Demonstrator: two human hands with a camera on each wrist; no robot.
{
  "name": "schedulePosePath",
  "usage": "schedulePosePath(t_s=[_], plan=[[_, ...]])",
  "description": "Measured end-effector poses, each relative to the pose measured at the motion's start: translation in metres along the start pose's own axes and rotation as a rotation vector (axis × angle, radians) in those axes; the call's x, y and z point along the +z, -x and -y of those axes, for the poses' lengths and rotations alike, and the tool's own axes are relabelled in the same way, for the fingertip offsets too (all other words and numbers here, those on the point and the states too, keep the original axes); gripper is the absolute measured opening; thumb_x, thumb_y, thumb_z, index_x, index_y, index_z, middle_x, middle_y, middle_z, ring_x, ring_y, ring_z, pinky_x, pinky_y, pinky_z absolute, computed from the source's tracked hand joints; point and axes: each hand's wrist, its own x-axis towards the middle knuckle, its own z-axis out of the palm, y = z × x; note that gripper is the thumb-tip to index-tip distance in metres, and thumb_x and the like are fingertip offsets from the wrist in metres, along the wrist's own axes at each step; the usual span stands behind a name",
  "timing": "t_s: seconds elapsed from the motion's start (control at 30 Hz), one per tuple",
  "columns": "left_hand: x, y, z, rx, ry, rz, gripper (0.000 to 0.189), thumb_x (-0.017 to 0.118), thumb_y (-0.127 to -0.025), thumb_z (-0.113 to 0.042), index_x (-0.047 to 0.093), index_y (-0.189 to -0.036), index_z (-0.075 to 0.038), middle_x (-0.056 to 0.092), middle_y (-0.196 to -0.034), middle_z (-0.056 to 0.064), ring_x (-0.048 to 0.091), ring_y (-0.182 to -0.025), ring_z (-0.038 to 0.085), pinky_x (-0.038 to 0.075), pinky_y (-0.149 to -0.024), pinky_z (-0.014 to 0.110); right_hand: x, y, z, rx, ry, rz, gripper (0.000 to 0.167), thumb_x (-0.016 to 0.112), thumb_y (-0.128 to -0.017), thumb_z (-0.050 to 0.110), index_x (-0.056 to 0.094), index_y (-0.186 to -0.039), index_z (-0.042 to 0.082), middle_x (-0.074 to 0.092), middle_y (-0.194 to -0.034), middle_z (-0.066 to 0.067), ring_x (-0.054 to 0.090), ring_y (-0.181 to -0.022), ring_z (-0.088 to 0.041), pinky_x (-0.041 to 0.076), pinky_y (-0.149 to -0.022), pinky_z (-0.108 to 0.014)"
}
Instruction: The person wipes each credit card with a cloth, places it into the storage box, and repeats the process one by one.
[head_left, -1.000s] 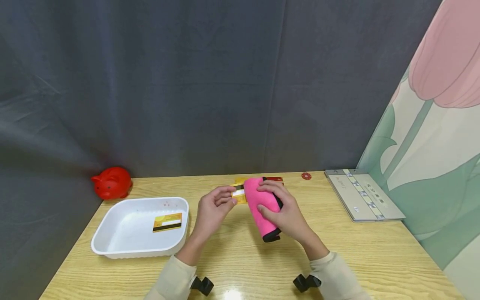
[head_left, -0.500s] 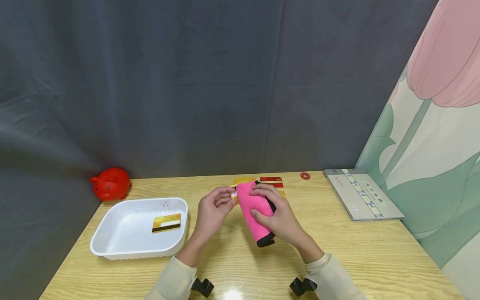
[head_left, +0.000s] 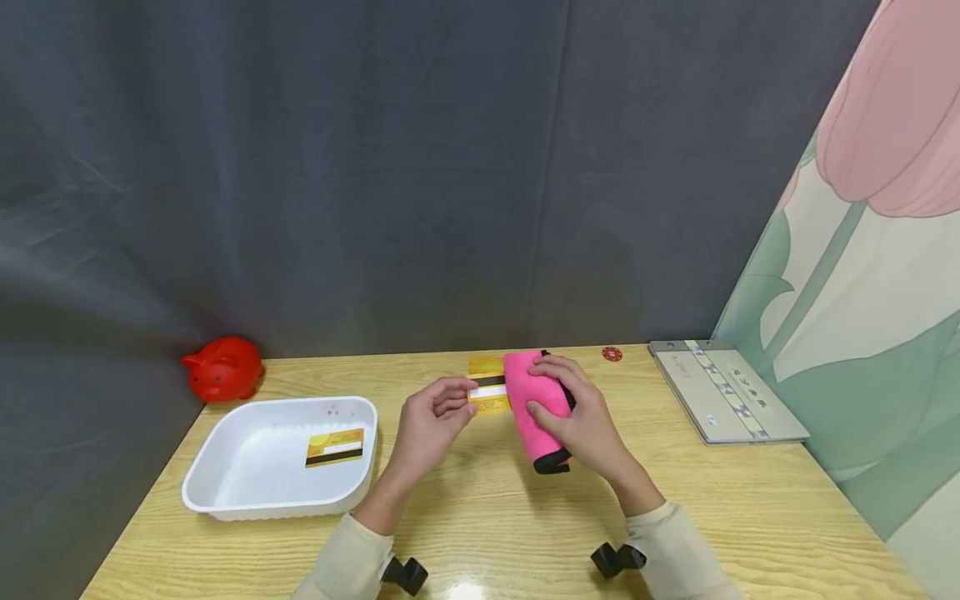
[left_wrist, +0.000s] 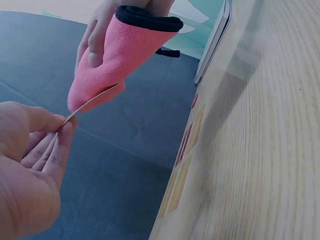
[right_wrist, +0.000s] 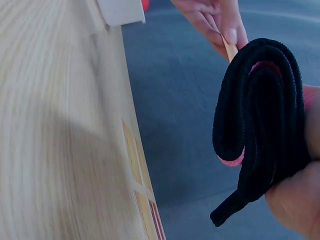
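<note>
My left hand (head_left: 435, 418) pinches one end of a yellow bank card (head_left: 489, 395) with a black stripe between thumb and fingers. The card's other end meets a slit-like fold at the near side of a pink folded cloth (left_wrist: 112, 60) with black edging, as the left wrist view shows. On the other side, my right hand (head_left: 577, 415) grips that cloth, fingers over its top and thumb on its front. In the right wrist view, several black-edged layers (right_wrist: 262, 120) show at the cloth's end. Both hands are raised over the table.
A white tray (head_left: 197, 483) at left holds another yellow card (head_left: 334, 447). Behind it sits a red piggy bank (head_left: 223, 369). More cards (head_left: 486, 365) lie at the table's back edge, near a red chip (head_left: 612, 353). A grey binder (head_left: 727, 390) lies at right.
My right hand first shifted left with the pink cloth, covering most of the card, then moved back right. More of the card now shows. My left hand stayed nearly in place.
</note>
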Motion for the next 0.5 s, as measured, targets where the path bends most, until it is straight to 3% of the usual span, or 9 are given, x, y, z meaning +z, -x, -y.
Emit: schedulePosePath(t_s=[0.3, 0.5], plan=[[-0.008, -0.003, 0.001, -0.009, -0.001, -0.033, 0.027, 0.074, -0.089, 0.006, 0.075, -0.114, -0.003, 0.075, -0.114, 0.022, 0.073, -0.098, 0.018, 0.06, -0.084, 0.019, -0.016, -0.002, -0.01, 0.056, 0.019, -0.044, 0.045, 0.082, -0.087, 0.007, 0.068, -0.129, 0.017, 0.058, -0.146, -0.005, 0.053, -0.134, -0.022, 0.045, -0.097, -0.01], [-0.016, -0.006, -0.005, -0.016, -0.01, -0.049, 0.027, 0.073, -0.09, 0.004, 0.073, -0.116, -0.002, 0.075, -0.116, 0.016, 0.072, -0.1, 0.019, 0.06, -0.084, 0.02, -0.024, -0.002, -0.013, 0.086, 0.034, -0.051, 0.044, 0.08, -0.09, 0.012, 0.066, -0.132, 0.018, 0.054, -0.15, -0.005, 0.05, -0.137, -0.024, 0.045, -0.097, -0.015]])
